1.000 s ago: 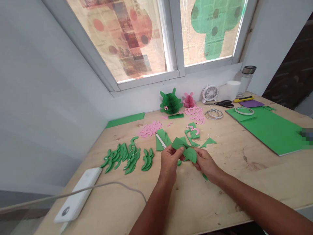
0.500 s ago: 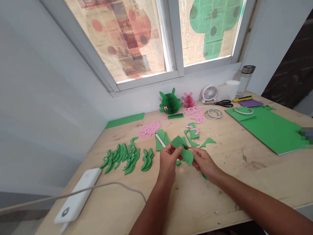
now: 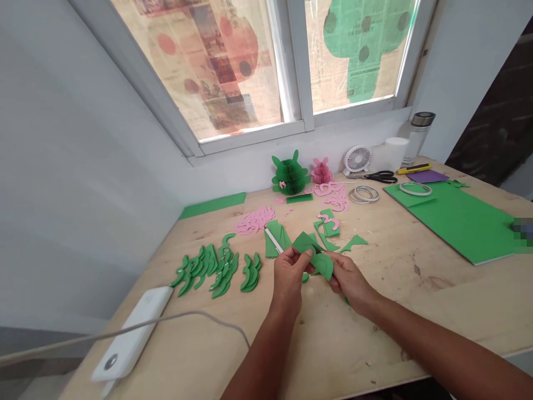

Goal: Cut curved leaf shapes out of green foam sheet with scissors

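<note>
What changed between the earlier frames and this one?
The green paper piece with a rounded edge swung slightly down and left, then partly back. Nothing was visibly taken up or let go: the left hand keeps its grip, the right hand stays at the piece's edge. The wavy green paper cutouts and pink paper cutouts lie as before.

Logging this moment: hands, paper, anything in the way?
Left hand pinching green paper. Right hand at its right edge, grip partly hidden. White pen lying close beyond left hand.
</note>
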Action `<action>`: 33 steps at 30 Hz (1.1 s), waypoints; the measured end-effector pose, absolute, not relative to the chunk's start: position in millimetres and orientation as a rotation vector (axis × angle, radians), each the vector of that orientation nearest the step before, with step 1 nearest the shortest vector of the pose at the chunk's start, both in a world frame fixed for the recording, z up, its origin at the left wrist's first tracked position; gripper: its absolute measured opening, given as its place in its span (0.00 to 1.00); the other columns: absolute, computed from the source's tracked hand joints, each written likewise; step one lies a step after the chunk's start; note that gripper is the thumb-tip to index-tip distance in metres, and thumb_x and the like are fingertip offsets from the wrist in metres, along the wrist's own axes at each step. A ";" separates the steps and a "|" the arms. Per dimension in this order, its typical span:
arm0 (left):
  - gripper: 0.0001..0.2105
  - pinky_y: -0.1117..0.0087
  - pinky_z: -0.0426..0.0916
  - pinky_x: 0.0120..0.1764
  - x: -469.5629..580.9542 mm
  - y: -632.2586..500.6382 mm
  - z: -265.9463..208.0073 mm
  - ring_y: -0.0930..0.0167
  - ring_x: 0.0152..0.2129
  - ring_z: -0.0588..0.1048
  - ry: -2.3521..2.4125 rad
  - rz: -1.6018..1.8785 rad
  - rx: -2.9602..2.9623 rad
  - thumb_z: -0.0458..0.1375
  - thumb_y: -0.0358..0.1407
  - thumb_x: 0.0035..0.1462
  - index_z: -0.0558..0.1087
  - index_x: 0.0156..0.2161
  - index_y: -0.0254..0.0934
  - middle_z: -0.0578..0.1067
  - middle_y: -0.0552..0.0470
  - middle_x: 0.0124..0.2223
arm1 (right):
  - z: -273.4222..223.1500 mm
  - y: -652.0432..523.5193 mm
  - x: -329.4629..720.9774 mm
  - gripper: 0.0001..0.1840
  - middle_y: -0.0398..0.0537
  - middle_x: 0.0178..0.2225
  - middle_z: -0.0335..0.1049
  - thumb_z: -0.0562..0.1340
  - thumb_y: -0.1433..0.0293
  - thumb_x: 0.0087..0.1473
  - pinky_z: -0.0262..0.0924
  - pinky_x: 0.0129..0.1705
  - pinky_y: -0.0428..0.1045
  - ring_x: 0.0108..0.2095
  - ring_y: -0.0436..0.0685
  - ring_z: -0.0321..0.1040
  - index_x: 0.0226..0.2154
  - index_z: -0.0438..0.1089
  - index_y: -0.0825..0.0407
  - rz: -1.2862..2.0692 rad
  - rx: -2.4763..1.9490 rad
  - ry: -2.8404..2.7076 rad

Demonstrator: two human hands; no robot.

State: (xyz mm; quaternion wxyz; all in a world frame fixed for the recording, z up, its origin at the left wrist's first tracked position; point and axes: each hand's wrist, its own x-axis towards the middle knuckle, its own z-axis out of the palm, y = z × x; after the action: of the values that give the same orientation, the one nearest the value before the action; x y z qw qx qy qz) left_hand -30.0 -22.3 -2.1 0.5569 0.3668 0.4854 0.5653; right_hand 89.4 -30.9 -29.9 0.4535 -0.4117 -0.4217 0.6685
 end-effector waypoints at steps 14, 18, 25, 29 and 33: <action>0.08 0.75 0.58 0.22 -30.1 -23.5 -2.7 0.78 0.15 0.63 1.106 1.333 0.854 0.63 0.35 0.42 0.71 0.26 0.33 0.67 0.58 0.19 | -30.8 -29.2 90.4 0.20 0.32 0.13 0.43 0.58 0.53 0.50 0.29 0.15 0.42 0.15 0.43 0.34 0.22 0.58 0.52 1.652 -1.004 -1.049; 0.07 0.75 0.58 0.22 -29.9 -24.6 -2.3 0.78 0.15 0.63 1.106 1.337 0.849 0.63 0.35 0.42 0.71 0.26 0.33 0.67 0.58 0.19 | -31.7 -29.0 91.1 0.20 0.32 0.13 0.43 0.57 0.53 0.51 0.30 0.15 0.43 0.15 0.43 0.34 0.21 0.58 0.52 1.638 -1.005 -1.069; 0.08 0.75 0.59 0.22 -30.5 -23.4 -2.9 0.78 0.15 0.63 1.100 1.338 0.835 0.63 0.35 0.41 0.70 0.24 0.33 0.67 0.58 0.18 | -33.7 -27.9 90.8 0.21 0.32 0.13 0.41 0.56 0.52 0.52 0.29 0.15 0.43 0.14 0.43 0.34 0.22 0.57 0.51 1.643 -0.996 -1.070; 0.08 0.75 0.60 0.22 -30.9 -21.3 -2.9 0.78 0.16 0.64 1.087 1.343 0.809 0.64 0.35 0.40 0.70 0.24 0.33 0.68 0.56 0.20 | -33.0 -27.8 90.7 0.21 0.31 0.13 0.42 0.55 0.52 0.53 0.30 0.15 0.43 0.14 0.44 0.35 0.23 0.57 0.51 1.625 -1.003 -1.099; 0.10 0.75 0.61 0.23 -31.3 -20.7 -2.8 0.77 0.17 0.65 1.088 1.368 0.750 0.65 0.35 0.38 0.69 0.24 0.34 0.70 0.56 0.21 | -33.1 -28.7 91.1 0.20 0.32 0.12 0.44 0.55 0.53 0.54 0.32 0.15 0.43 0.14 0.44 0.38 0.22 0.56 0.51 1.582 -1.023 -1.149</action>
State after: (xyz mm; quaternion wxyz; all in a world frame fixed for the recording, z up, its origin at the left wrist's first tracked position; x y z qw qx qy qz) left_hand -31.3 -20.7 -2.8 0.5809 0.3209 0.4656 0.5855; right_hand 91.1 -28.7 -33.1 0.4507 -0.4139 -0.4648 0.6399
